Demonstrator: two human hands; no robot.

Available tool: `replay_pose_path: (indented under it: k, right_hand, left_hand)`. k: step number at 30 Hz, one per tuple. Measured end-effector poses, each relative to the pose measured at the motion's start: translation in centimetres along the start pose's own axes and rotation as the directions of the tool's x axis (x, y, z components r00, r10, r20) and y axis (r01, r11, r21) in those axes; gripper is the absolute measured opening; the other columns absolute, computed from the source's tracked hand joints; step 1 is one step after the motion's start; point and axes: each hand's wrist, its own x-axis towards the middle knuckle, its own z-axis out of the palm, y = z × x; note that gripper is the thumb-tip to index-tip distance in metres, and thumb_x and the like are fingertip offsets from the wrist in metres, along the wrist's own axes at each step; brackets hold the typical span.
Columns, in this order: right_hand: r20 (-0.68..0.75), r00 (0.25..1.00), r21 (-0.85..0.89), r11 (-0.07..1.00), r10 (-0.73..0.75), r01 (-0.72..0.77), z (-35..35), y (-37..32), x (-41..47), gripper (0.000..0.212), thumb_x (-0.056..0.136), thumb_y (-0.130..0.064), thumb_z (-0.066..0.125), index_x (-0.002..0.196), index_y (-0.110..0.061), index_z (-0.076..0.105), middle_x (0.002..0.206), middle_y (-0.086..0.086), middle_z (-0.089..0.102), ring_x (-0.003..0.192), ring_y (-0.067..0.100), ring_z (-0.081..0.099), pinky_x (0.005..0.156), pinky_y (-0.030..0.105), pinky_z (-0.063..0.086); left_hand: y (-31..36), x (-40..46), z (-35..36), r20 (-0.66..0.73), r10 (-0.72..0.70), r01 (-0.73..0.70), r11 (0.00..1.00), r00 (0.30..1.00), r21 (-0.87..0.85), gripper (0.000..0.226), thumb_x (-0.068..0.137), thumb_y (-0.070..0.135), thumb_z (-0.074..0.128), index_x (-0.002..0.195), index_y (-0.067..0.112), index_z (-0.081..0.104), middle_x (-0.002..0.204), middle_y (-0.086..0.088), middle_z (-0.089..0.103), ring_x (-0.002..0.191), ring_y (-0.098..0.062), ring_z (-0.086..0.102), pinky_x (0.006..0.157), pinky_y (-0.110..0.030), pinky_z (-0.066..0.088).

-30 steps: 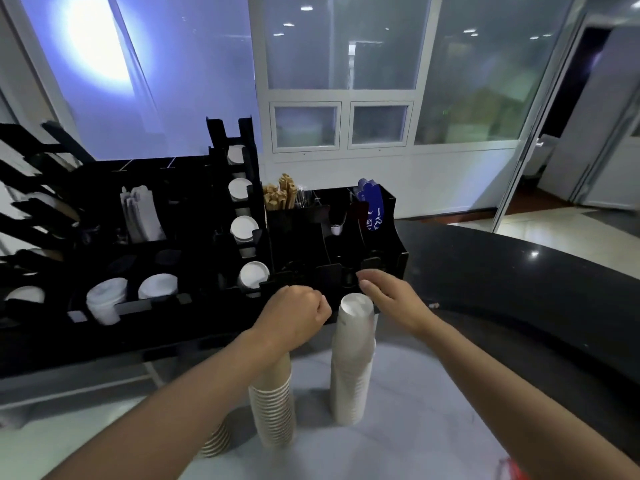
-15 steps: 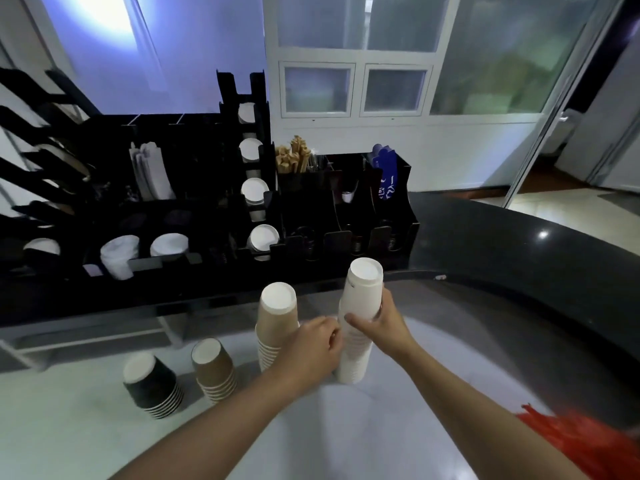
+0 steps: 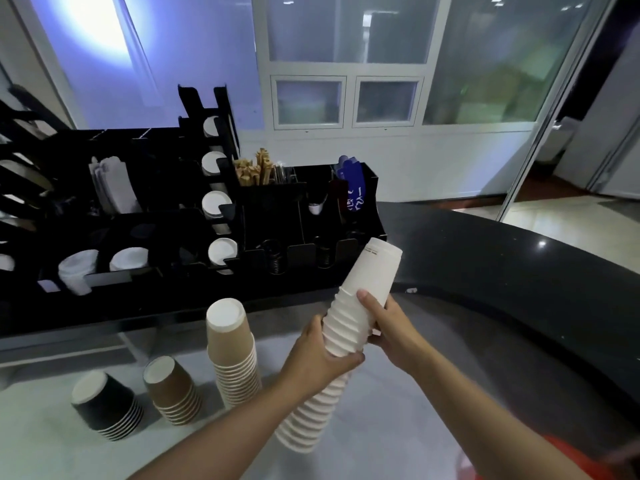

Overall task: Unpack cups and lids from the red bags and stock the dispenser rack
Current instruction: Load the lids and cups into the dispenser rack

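Lifted off the counter (image 3: 398, 427) since half a second ago, the white cup stack (image 3: 349, 327) tilts toward the dispenser rack (image 3: 194, 223), my left hand (image 3: 322, 358) and right hand (image 3: 391, 327) both wrapped round it; I judge supporting its lower end will stop cups sliding off.

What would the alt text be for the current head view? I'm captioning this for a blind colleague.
Both hands, left hand and right hand, grip a tilted white cup stack above a pale counter. Kraft, brown and black cup stacks stand to the left, before a black dispenser rack holding white lids.
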Motion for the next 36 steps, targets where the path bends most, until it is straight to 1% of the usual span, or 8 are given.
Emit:
replay_pose_path:
  k: [2,6,10,13,20,26,31,36]
  right_hand:
    - [0.04,0.999,0.036,0.999,-0.022,0.021,-0.7,0.2,-0.2,0.066,0.082,-0.056,0.078,0.136,-0.032,0.048,0.128,0.005,0.067,0.115,0.024,0.067,0.086,0.035,0.057]
    - [0.095,0.996,0.165,0.986,0.001,-0.016,-1.5,1.5,-0.4,0.078,0.079,-0.042,0.086,0.14,-0.038,0.037,0.136,0.011,0.061,0.123,0.034,0.062,0.099,0.055,0.053]
    - [0.087,0.996,0.168,0.985,0.014,-0.029,-1.2,2.0,0.0,0.075,0.082,-0.033,0.086,0.139,-0.036,0.038,0.136,0.015,0.06,0.121,0.038,0.063,0.098,0.059,0.052]
    - [0.049,0.999,0.142,0.99,0.01,-0.017,-0.1,1.9,0.1,0.074,0.082,-0.031,0.086,0.14,-0.029,0.039,0.133,0.018,0.062,0.118,0.039,0.065,0.096,0.058,0.054]
    - [-0.049,0.999,0.093,0.995,-0.016,0.021,2.8,1.6,0.2,0.07,0.08,-0.028,0.085,0.136,-0.017,0.044,0.126,0.021,0.064,0.113,0.039,0.067,0.093,0.057,0.056]
    - [-0.173,0.985,0.075,0.997,-0.024,0.037,4.8,2.0,0.5,0.076,0.073,-0.031,0.089,0.134,-0.017,0.046,0.123,0.018,0.066,0.109,0.036,0.069,0.092,0.058,0.057]
    - [-0.359,0.931,-0.067,0.997,-0.069,0.048,6.2,2.1,0.9,0.093,0.06,-0.048,0.091,0.135,-0.031,0.038,0.119,-0.004,0.065,0.106,0.016,0.069,0.087,0.041,0.061]
    - [-0.374,0.916,-0.081,0.989,-0.143,0.121,5.8,1.2,1.6,0.086,0.061,-0.049,0.091,0.131,-0.032,0.044,0.119,-0.004,0.067,0.106,0.014,0.069,0.081,0.033,0.06]
  left_hand:
    - [0.6,0.0,0.3,0.037,0.005,-0.002,0.997,0.999,-0.078,0.083,0.057,0.067,0.082,0.125,0.039,0.043,0.115,0.019,0.063,0.101,0.001,0.062,0.089,-0.033,0.056]
    - [1.3,0.0,0.3,0.217,0.032,0.034,0.955,0.976,-0.295,0.064,0.067,0.053,0.085,0.123,0.034,0.059,0.108,0.011,0.075,0.099,-0.006,0.071,0.093,-0.039,0.058]
    - [1.2,0.3,-0.1,0.292,0.048,0.077,0.912,0.955,-0.403,0.058,0.073,0.044,0.084,0.123,0.026,0.061,0.108,0.0,0.077,0.1,-0.019,0.074,0.095,-0.046,0.057]
    - [1.0,0.5,-0.5,0.345,0.033,0.144,0.868,0.938,-0.476,0.053,0.074,0.047,0.087,0.119,0.031,0.063,0.105,-0.005,0.077,0.095,-0.026,0.075,0.085,-0.043,0.061]
    - [-0.5,1.5,-2.0,0.343,0.008,0.154,0.883,0.939,-0.443,0.044,0.074,0.04,0.084,0.113,0.027,0.068,0.098,-0.001,0.078,0.088,-0.02,0.076,0.07,-0.026,0.06]
    - [-1.7,2.2,-2.3,0.3,0.031,0.081,0.931,0.953,-0.355,0.053,0.068,0.044,0.085,0.115,0.029,0.065,0.098,0.005,0.077,0.089,-0.012,0.075,0.086,-0.039,0.061]
    - [-2.3,2.5,-1.8,0.095,-0.027,0.04,0.99,0.995,-0.137,0.078,0.053,0.064,0.083,0.118,0.039,0.048,0.096,0.016,0.07,0.079,0.008,0.066,0.062,-0.015,0.051]
    - [-3.9,3.5,-1.5,0.158,0.005,0.02,0.988,0.987,-0.155,0.081,0.054,0.063,0.085,0.12,0.042,0.042,0.1,0.021,0.066,0.083,0.014,0.061,0.056,-0.007,0.046]
